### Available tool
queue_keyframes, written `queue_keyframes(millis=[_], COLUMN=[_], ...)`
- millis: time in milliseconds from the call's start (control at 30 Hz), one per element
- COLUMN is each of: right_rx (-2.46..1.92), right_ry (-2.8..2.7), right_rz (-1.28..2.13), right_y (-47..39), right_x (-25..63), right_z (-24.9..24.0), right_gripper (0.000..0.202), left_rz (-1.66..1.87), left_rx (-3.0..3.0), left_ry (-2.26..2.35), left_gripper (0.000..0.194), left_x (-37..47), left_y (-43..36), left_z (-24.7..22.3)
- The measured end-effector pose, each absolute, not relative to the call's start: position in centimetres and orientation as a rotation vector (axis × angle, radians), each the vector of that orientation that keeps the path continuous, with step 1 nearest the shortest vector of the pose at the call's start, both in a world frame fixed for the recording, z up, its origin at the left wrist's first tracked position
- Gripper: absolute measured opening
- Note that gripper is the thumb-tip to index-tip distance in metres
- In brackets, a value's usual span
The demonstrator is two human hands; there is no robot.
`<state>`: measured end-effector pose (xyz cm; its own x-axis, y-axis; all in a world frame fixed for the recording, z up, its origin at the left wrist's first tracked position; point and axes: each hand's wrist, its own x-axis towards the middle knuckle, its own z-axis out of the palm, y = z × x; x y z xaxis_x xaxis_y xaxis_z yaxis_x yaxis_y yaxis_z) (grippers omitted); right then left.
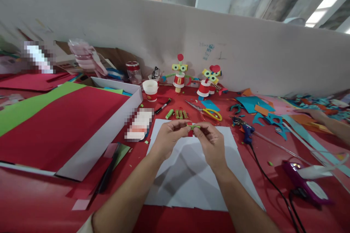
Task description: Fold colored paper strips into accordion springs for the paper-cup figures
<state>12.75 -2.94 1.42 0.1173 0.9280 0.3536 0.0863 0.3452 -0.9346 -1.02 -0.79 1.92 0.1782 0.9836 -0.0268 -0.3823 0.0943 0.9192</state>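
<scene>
Above the far part of a white sheet [191, 174], my left hand [171, 136] and my right hand [212, 140] meet at the fingertips. Between them is a small red and green paper piece [190, 129], pinched by both hands. Just beyond lie several green folded paper strips [179, 114]. Scissors with yellow handles [212, 113] rest past my right hand, near a blue paper square [210, 105]. A black marker [163, 106] lies behind the strips.
White box [133, 98] with red and green sheets at left; cups [150, 90] and paper-cup figures [179, 80] by the wall. Blue glue gun [248, 133], its cable and a purple power strip [308, 184] at right. Another person's hand [314, 114] is at far right.
</scene>
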Motion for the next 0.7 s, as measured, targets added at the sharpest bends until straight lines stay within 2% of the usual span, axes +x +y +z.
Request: queue_keyframes(millis=[200, 467, 700], right_rx=[-1.056, -0.958, -0.923], right_ry=[-1.333, -1.724, -1.774], right_rz=[0.795, 0.424, 0.268], right_y=[-2.8, -2.5, -2.2], right_x=[12.8, 13.7, 14.2], right_z=[1.1, 1.6, 1.5], right_gripper=[0.013, 0.018, 0.024], left_rz=[1.175, 1.099, 1.110], left_rx=[0.946, 0.703, 0.676], left_ry=[0.834, 0.768, 0.781], left_gripper=[0.023, 0.018, 0.020], left_x=[-1.2, -1.6, -1.8], left_y=[-0.7, -0.4, -0.4], left_z=[2.3, 2.3, 2.4])
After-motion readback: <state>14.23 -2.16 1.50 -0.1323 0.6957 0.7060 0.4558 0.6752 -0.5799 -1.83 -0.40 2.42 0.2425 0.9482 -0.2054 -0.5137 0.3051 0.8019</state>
